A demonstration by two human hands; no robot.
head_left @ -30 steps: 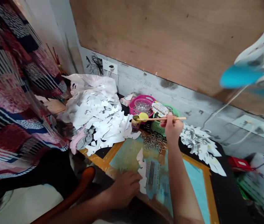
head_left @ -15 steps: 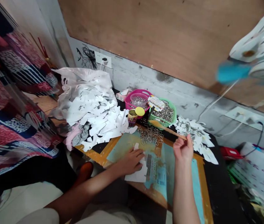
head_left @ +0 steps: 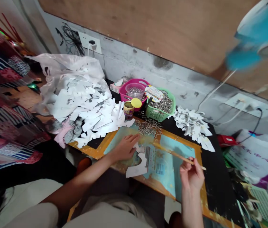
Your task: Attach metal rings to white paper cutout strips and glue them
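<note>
a heap of white paper cutouts [head_left: 77, 107] lies on the table [head_left: 215, 190] left of the left hand [head_left: 125, 147], which rests open and flat on a white paper piece [head_left: 138, 167]. further right, past a pile of metal rings [head_left: 148, 127], the right hand [head_left: 192, 175] pinches a thin wooden stick [head_left: 176, 157] above a teal printed board [head_left: 181, 145].

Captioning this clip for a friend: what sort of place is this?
Likely a small home workshop for piecework: a heap of white cutouts, a green basket of metal rings, and a stained work board.
</note>
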